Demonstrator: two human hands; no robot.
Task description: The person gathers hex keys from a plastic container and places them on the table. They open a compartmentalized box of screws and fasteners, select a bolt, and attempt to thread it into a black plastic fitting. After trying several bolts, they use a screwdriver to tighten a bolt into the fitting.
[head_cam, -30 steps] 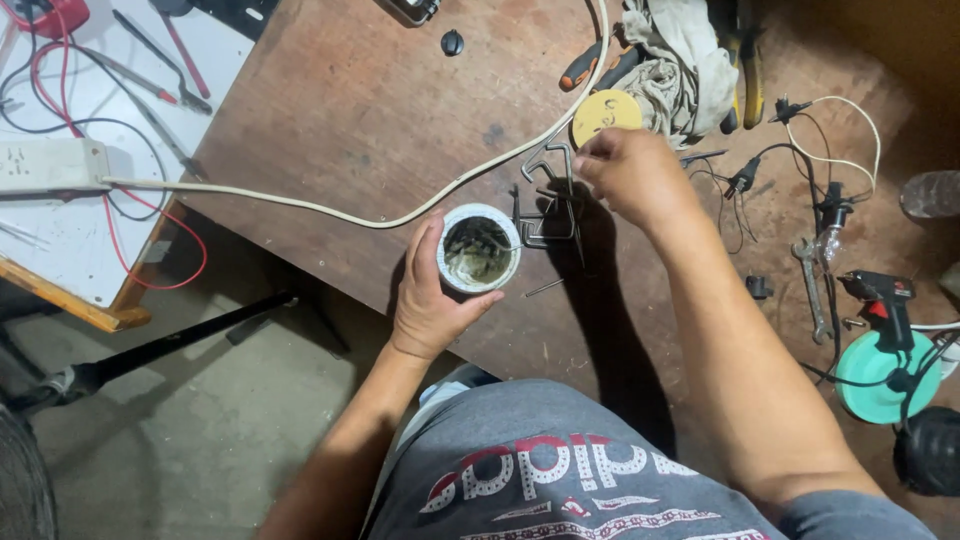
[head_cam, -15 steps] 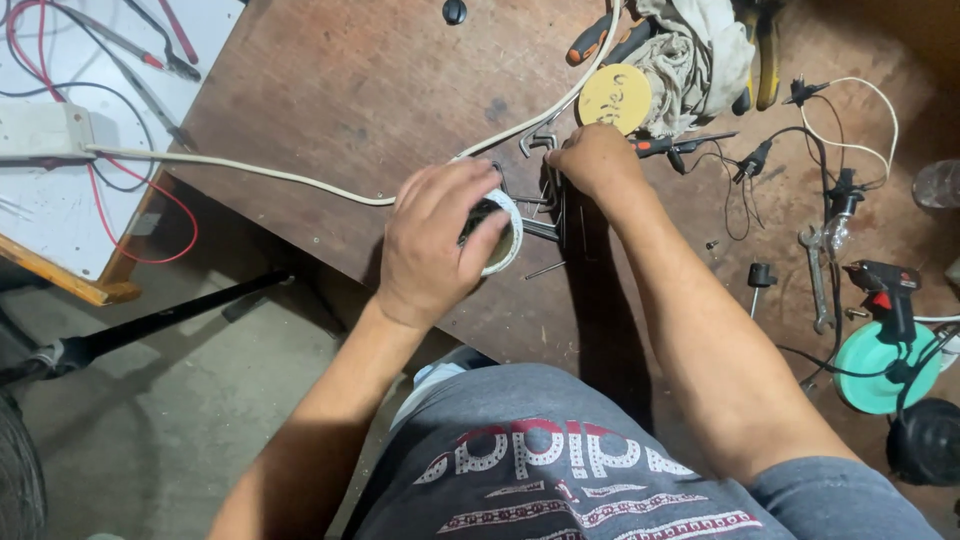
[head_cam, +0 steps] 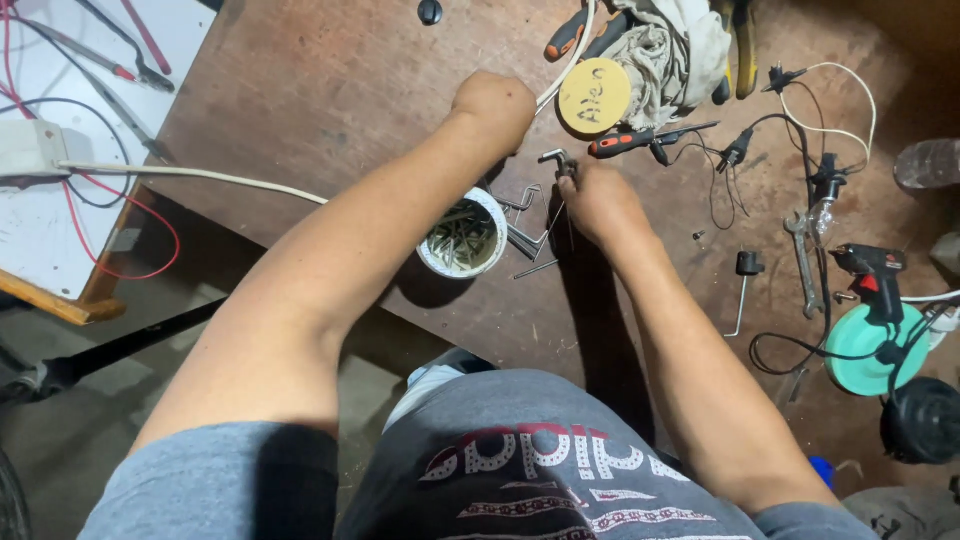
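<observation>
My right hand [head_cam: 598, 200] rests on the brown wooden table [head_cam: 330, 110] and pinches a small L-shaped hex key [head_cam: 553, 157] at its fingertips. More hex keys [head_cam: 525, 232] lie loose just left of that hand. A white round cup [head_cam: 462, 238] full of thin metal pieces stands beside them, partly under my left forearm. My left hand [head_cam: 495, 102] reaches further out, knuckles up and fingers curled under, next to a white cable [head_cam: 180, 172] and a round yellow lid [head_cam: 594, 96]. What its fingers hold is hidden.
Red-handled screwdrivers [head_cam: 630, 142], a rag [head_cam: 668, 50], a wrench [head_cam: 803, 255], a black-and-red glue gun [head_cam: 872, 270], a teal disc [head_cam: 868, 350] and black wires lie on the right. A white board [head_cam: 60, 120] with red wires sits at the left, past the table edge.
My left hand has let go of the white cup and stretched forward past it toward the yellow lid. My right hand stays at the hex keys.
</observation>
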